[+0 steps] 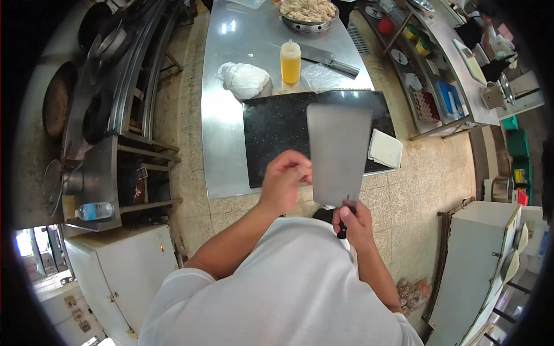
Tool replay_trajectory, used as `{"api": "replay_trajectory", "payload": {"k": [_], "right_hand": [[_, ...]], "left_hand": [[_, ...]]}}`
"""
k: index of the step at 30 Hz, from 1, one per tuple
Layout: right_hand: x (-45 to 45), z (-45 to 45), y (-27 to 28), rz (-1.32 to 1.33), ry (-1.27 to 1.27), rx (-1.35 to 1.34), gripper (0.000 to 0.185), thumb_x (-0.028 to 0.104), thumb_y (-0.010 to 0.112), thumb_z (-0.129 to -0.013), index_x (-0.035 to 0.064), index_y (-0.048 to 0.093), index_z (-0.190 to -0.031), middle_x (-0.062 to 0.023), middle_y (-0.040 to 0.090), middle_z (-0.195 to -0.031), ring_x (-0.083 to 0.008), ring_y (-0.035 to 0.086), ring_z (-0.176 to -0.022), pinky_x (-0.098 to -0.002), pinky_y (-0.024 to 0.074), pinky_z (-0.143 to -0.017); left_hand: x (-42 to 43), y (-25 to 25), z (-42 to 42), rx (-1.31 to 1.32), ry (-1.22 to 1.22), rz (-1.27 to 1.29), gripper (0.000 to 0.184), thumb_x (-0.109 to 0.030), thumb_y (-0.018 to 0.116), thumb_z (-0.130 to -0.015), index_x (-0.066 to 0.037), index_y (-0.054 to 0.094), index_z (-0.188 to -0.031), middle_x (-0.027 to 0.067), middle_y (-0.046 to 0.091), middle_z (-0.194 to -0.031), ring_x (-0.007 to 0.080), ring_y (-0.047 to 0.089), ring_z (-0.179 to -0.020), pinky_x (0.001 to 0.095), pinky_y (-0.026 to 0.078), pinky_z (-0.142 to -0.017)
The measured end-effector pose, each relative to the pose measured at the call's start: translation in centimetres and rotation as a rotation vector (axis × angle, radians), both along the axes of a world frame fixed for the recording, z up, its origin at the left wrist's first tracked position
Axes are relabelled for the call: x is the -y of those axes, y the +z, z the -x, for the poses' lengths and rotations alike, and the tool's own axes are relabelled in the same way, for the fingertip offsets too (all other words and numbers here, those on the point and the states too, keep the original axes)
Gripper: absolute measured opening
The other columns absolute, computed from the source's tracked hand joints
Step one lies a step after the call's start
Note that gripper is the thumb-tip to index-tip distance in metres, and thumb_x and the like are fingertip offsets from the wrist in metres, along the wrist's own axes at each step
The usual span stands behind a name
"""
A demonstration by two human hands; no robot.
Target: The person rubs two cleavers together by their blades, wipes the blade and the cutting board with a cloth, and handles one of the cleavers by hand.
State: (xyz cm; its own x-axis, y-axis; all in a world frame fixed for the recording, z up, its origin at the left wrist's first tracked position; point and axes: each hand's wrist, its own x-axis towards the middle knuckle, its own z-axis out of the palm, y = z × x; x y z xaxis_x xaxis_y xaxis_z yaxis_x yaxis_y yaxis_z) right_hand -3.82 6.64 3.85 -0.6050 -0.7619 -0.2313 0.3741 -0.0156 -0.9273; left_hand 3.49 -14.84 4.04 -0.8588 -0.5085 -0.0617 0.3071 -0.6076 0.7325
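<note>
Head view: cleaver (340,153) overlaps near edge of black slab (277,135).

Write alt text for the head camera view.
A person's right hand grips a broad cleaver, the left hand close beside it. In front, a black slab lies on a steel table; beyond it are a bottle of yellow liquid and a white bundle.

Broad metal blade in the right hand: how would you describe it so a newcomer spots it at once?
Find the steel table at the top centre, then the speckled black slab at its near end. Seen against that slab is the broad metal blade, its dark handle in the right hand. Unlike the knife lying near the yellow bottle, it is in hand.
</note>
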Motion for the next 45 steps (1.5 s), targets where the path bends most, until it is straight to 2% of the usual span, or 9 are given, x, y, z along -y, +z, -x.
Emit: {"api": "replay_trajectory", "payload": {"k": [10,12,14,16,20,23,30,37,45], "right_hand": [[-0.8,7.8,-5.6,-0.775,-0.126,-0.392,0.019,0.001,0.051,-0.086,-0.0006,0.054,-0.104,-0.0073,0.056,-0.073,-0.0123,0.053,-0.050,-0.0294,0.0444,-0.047],[0.9,10.0,-6.4,-0.875,-0.070,-0.468,0.019,0.004,0.055,-0.088,-0.0022,0.054,-0.106,-0.0145,0.062,-0.076,-0.0236,0.063,-0.057,-0.0370,0.0485,-0.053],[1.5,10.2,-8.7,-0.752,-0.071,-1.049,0.026,0.009,0.060,-0.090,-0.0024,0.050,-0.111,-0.0245,0.067,-0.082,-0.0419,0.068,-0.074,-0.0478,0.0512,-0.063],[5.3,7.6,-7.6,-0.972,-0.043,-0.944,0.032,0.013,0.064,-0.090,-0.0019,0.047,-0.112,-0.0320,0.066,-0.089,-0.0527,0.062,-0.090,-0.0561,0.0494,-0.074],[10.6,2.0,-8.9,-0.951,0.152,-0.940,0.031,0.010,0.064,-0.087,-0.0037,0.042,-0.104,-0.0347,0.063,-0.082,-0.0540,0.061,-0.083,-0.0596,0.0480,-0.071],[12.9,-2.3,-8.0,-0.844,0.300,-0.908,0.033,0.014,0.062,-0.088,-0.0038,0.041,-0.108,-0.0350,0.063,-0.084,-0.0526,0.063,-0.084,-0.0583,0.0499,-0.075],[11.2,-4.9,-8.6,-0.429,0.384,-0.692,0.032,0.020,0.068,-0.090,-0.0002,0.052,-0.110,-0.0292,0.067,-0.095,-0.0475,0.065,-0.093,-0.0477,0.0514,-0.078],[10.9,-5.4,-3.0,-0.510,0.437,-0.327,0.032,0.019,0.067,-0.092,-0.0002,0.055,-0.114,-0.0201,0.068,-0.098,-0.0305,0.067,-0.092,-0.0397,0.0508,-0.080],[6.0,-4.1,-1.9,-0.580,0.607,-0.419,0.024,0.013,0.069,-0.089,0.0014,0.060,-0.109,-0.0150,0.069,-0.093,-0.0221,0.065,-0.084,-0.0349,0.0510,-0.077]], "left_hand": [[11.6,-11.9,-18.6,0.145,-0.330,-0.036,0.022,-0.013,0.053,-0.083,0.000,0.059,-0.067,0.0134,0.059,-0.070,0.0232,0.055,-0.060,0.0349,0.048,-0.057],[12.0,-14.3,-22.9,0.311,-0.394,-0.152,0.023,-0.016,0.055,-0.085,0.001,0.061,-0.070,0.0134,0.061,-0.072,0.0234,0.057,-0.062,0.0357,0.049,-0.059],[11.3,-14.6,-24.3,0.489,-0.465,-0.277,0.026,-0.019,0.057,-0.087,0.002,0.062,-0.073,0.0134,0.062,-0.073,0.0236,0.059,-0.064,0.0365,0.049,-0.061],[9.6,-12.8,-24.7,0.985,-0.435,0.831,0.028,-0.024,0.062,-0.090,0.001,0.065,-0.079,0.0150,0.066,-0.075,0.0272,0.064,-0.069,0.0380,0.051,-0.065],[9.1,-15.6,-24.4,0.959,-0.297,1.011,0.025,-0.024,0.064,-0.092,-0.001,0.067,-0.084,0.0165,0.067,-0.077,0.0309,0.066,-0.072,0.0381,0.051,-0.068],[7.2,-14.9,-21.6,0.954,-0.342,0.894,0.028,-0.027,0.066,-0.093,-0.001,0.067,-0.083,0.0079,0.061,-0.065,0.0153,0.056,-0.059,0.0322,0.046,-0.058],[2.6,-16.2,-15.2,0.608,-0.382,-0.048,0.031,-0.025,0.077,-0.087,-0.002,0.069,-0.108,0.0020,0.068,-0.092,0.0105,0.059,-0.083,0.0282,0.049,-0.072],[5.6,-10.8,-14.5,0.620,-0.341,0.251,0.026,-0.027,0.078,-0.087,-0.003,0.069,-0.085,-0.0033,0.062,-0.078,0.0062,0.053,-0.072,0.0250,0.044,-0.064],[9.4,-10.0,-15.3,0.525,-0.035,0.286,0.027,-0.024,0.076,-0.089,-0.003,0.067,-0.075,-0.0009,0.062,-0.076,0.0066,0.053,-0.072,0.0262,0.045,-0.064]]}}
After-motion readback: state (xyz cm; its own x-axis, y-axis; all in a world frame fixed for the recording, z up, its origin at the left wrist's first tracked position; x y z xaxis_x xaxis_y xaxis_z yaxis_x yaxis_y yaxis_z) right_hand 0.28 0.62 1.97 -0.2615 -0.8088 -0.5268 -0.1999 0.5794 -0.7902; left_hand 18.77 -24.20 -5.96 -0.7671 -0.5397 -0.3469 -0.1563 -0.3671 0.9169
